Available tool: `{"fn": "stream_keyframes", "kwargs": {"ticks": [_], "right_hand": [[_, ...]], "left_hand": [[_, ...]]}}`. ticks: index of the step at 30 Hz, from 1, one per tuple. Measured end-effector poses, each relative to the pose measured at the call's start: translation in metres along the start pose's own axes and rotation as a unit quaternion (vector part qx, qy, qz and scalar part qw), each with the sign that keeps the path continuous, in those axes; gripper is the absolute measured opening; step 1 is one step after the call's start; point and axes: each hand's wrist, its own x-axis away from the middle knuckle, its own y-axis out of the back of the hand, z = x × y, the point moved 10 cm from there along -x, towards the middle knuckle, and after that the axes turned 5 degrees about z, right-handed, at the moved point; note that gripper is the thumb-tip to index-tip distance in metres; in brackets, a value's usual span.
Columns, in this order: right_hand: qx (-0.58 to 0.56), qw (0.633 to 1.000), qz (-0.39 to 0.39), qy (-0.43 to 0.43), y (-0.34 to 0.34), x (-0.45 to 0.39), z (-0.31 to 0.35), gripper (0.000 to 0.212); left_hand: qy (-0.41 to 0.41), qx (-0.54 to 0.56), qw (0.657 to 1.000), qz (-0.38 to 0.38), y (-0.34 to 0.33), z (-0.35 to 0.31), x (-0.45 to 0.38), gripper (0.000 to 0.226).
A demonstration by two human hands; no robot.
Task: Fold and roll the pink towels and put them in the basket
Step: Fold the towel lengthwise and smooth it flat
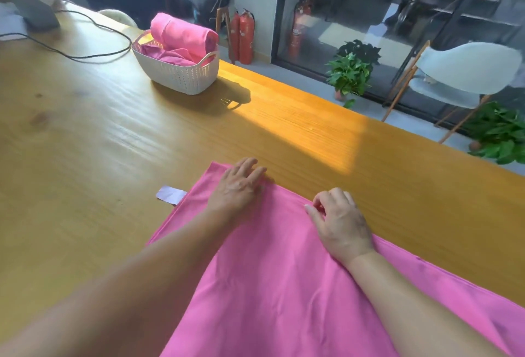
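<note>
I see a pink towel [284, 285] spread flat on the wooden table [99, 143], lying near the table's near edge and running out of view at the bottom and right. Its far edge sits close to the table's right-hand long edge. My left hand [235, 186] lies flat on the towel's far left corner, fingers straight and relaxed, pressing the cloth down, with the fingertips reaching the towel's far edge. My right hand [341, 223] rests on the same far edge, further right, its fingers curled and pinching the cloth of the hem between thumb and fingertips. A small white label [170, 195] pokes out from the towel's left edge onto the bare wood. Well apart from the towel, toward the far end of the table and close to its right-hand edge, stands the white plastic basket [181, 75], with a rolled pink towel [181, 34] sitting high in it above other pink cloth. A black cable [85, 56] loops across the table's far left part, just beside the basket.
</note>
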Motion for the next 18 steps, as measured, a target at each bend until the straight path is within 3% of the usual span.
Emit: {"fn": "stream_keyframes", "kwargs": {"ticks": [5,9,13,15,18], "right_hand": [[0.029,0.999,-0.014,-0.041,0.008,-0.009,-0.004,0.023],[-0.018,0.997,-0.062,0.031,0.024,0.032,0.043,0.034],[-0.062,0.993,0.062,0.085,-0.017,0.080,0.058,0.049],[-0.044,0.988,0.121,0.080,-0.027,0.091,0.031,0.058],[0.037,0.987,0.138,0.074,-0.021,0.099,-0.025,0.071]], "left_hand": [[-0.006,-0.010,1.000,-0.018,-0.011,-0.001,0.007,0.044],[0.022,-0.053,0.998,-0.030,-0.003,-0.010,0.007,0.050],[-0.013,-0.010,0.996,-0.086,-0.002,-0.072,0.037,0.050],[-0.021,-0.022,0.999,-0.018,-0.029,-0.089,0.053,0.064],[0.014,-0.080,0.995,0.056,-0.060,-0.075,0.058,0.079]]}}
